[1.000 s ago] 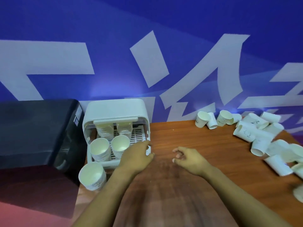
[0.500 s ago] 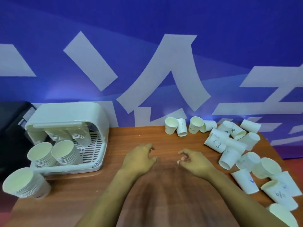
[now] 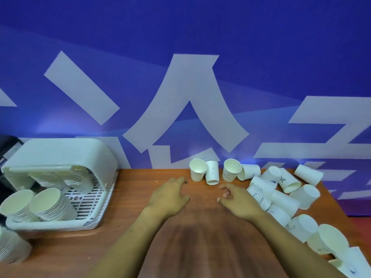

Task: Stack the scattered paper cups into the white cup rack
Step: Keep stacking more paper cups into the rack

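Observation:
The white cup rack (image 3: 100,199) stands at the table's left with several stacks of paper cups (image 3: 48,204) lying inside it. Scattered paper cups (image 3: 281,197) litter the right side, and a few stand near the wall, among them an upright cup (image 3: 197,172) and an upside-down one (image 3: 212,175). My left hand (image 3: 168,197) hovers empty over the table centre, fingers loosely spread toward the upright cup. My right hand (image 3: 239,201) is beside it, fingers loosely curled, holding nothing, close to a lying printed cup (image 3: 259,194).
Another stack of cups (image 3: 12,247) lies on the table in front of the rack at the far left. A blue wall with white lettering backs the wooden table (image 3: 140,237). A dark object (image 3: 6,143) sits behind the rack.
The view has swung right, away from the rack. My left hand left the rack's front edge and both hands moved toward the scattered cups near the wall.

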`<act>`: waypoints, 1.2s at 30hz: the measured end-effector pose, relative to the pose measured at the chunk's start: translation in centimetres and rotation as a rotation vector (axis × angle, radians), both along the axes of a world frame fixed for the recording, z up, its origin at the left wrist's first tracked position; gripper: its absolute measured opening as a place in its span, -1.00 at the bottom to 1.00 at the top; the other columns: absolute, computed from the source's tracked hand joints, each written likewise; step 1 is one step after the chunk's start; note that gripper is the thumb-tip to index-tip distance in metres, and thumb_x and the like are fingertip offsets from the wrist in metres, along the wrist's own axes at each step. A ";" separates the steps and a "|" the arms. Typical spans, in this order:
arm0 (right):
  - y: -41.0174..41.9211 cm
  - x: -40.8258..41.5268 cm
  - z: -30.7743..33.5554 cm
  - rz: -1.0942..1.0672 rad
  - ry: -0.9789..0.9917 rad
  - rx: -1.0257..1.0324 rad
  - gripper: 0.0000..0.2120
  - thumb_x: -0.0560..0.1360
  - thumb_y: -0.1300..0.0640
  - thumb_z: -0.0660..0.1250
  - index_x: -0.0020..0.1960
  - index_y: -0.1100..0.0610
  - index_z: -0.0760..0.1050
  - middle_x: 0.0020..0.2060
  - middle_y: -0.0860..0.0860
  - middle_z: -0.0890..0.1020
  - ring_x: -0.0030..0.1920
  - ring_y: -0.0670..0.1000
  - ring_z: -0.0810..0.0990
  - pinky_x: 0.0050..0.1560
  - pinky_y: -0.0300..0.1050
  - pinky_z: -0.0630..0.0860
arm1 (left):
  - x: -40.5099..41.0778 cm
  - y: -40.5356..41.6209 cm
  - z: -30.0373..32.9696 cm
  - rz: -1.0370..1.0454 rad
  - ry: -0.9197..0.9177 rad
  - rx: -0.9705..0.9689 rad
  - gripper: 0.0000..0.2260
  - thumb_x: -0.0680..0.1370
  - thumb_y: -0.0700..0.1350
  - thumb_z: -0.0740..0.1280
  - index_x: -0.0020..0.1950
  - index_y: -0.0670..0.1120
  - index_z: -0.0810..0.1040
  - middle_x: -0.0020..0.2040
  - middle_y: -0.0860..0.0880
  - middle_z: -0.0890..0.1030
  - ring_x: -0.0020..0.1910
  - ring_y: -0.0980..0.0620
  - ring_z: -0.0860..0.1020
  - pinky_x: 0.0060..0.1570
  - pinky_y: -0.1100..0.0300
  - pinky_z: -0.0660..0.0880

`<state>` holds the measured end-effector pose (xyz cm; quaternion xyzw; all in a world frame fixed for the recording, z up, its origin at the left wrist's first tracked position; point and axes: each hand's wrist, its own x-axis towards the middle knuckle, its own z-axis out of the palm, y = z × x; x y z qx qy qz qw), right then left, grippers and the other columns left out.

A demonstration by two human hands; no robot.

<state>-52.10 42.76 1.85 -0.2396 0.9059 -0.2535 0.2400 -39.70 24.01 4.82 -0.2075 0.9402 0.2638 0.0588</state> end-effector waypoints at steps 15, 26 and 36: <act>-7.7 -8.8 -6.4 -0.025 0.241 0.126 -0.49 0.53 -0.06 0.20 0.42 0.04 0.16 0.20 0.03 0.47 0.17 0.07 0.50 0.05 -0.04 0.48 | -12.7 -3.5 -7.0 0.041 -0.158 -0.021 -0.34 0.51 0.11 0.29 0.52 -0.02 0.09 0.44 -0.03 0.26 0.38 -0.09 0.34 0.27 0.05 0.35; -11.0 -12.8 -12.4 -0.105 0.256 0.197 -0.51 0.50 -0.10 0.18 0.36 -0.01 0.16 0.10 0.01 0.55 0.01 0.02 0.58 -0.08 -0.13 0.45 | -17.0 -4.5 -12.3 0.114 -0.043 0.134 -0.36 0.39 0.25 0.38 0.38 0.07 0.27 0.27 0.08 0.41 0.21 0.03 0.46 0.14 0.12 0.44; -10.6 -12.1 -12.0 -0.088 0.206 0.200 -0.30 0.50 -0.04 0.25 0.50 0.00 -0.05 0.25 0.08 0.43 0.18 0.05 0.50 0.15 -0.07 0.46 | -16.2 -3.6 -12.2 0.137 0.019 0.187 -0.61 0.39 0.13 0.38 0.09 0.04 0.32 0.09 0.10 0.52 0.06 -0.01 0.54 -0.08 0.16 0.44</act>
